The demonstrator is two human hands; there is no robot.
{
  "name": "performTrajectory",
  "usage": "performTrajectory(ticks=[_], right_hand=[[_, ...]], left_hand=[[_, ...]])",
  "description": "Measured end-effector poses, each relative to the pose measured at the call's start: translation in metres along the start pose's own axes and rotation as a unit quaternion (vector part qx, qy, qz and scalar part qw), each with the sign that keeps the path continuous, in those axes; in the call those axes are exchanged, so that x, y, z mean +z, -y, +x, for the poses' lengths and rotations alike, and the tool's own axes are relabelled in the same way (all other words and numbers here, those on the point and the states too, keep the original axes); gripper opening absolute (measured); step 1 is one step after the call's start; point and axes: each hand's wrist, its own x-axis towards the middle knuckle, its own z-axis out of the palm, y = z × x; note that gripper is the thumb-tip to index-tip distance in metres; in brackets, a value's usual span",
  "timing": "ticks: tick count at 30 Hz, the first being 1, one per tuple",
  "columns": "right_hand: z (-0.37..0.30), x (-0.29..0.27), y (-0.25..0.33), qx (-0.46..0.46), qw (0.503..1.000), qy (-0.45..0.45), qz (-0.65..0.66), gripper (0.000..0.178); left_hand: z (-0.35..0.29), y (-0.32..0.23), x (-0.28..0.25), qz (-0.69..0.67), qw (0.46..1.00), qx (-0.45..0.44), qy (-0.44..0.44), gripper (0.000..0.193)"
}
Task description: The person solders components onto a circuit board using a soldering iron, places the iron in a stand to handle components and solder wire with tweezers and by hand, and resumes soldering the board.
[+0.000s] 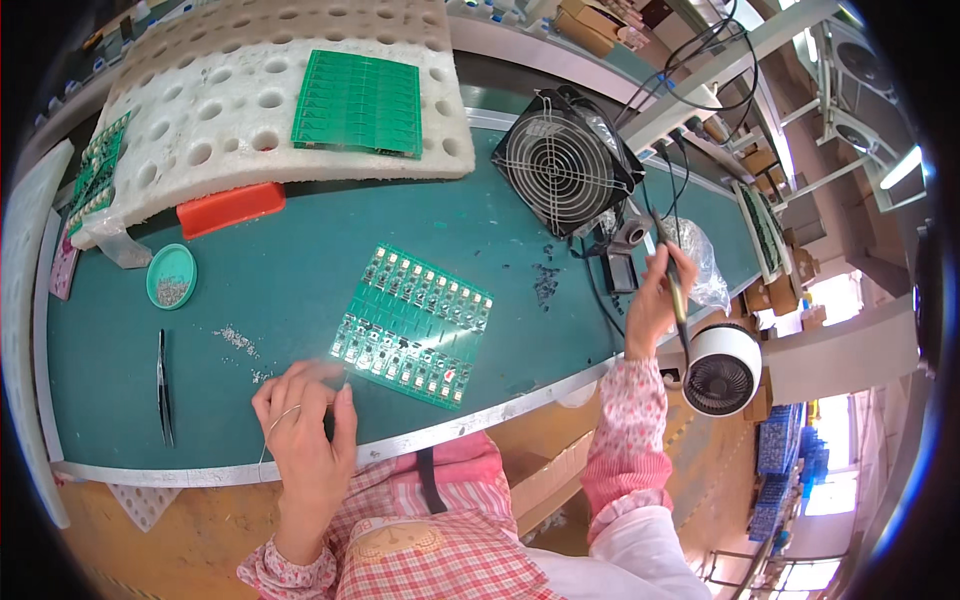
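A green circuit board panel (413, 325) with rows of small white components lies on the green mat in front of me. My left hand (305, 415) is at the panel's lower left corner, fingers curled together on a thin solder wire (264, 452) that trails down from the hand. Off to the right, my right hand (660, 300) grips a soldering iron (673, 275), raised beside the iron's stand (628, 235) and away from the board. Tweezers (164, 390) lie at the left. Small loose parts (238, 340) are scattered between the tweezers and the panel.
A fan with a wire guard (556, 170) stands at the back. Further left, a white foam block (225, 110) carries stacked green boards (358, 103). A red tray (231, 209) and a round green dish (172, 276) of tiny parts sit before it. A white round fan (722, 370) is at right.
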Motion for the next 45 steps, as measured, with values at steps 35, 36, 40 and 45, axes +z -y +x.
performTrajectory(ticks=[35, 36, 40, 45], right_hand=[[-0.118, -0.037, 0.143, -0.099, 0.915, 0.348, 0.177, 0.030], [-0.123, -0.042, 0.142, -0.052, 0.926, 0.323, 0.188, 0.029], [-0.128, -0.037, 0.148, -0.048, 0.899, 0.340, 0.273, 0.026], [-0.125, -0.028, 0.161, -0.122, 0.867, 0.382, 0.297, 0.027]], left_hand=[[-0.008, -0.010, -0.014, -0.015, 1.000, 0.007, 0.003, 0.014], [-0.007, -0.010, -0.013, -0.006, 1.000, -0.004, -0.015, 0.013], [-0.005, -0.007, -0.003, -0.007, 0.999, -0.012, -0.041, 0.013], [-0.003, -0.011, 0.005, 0.007, 0.999, -0.007, -0.051, 0.015]])
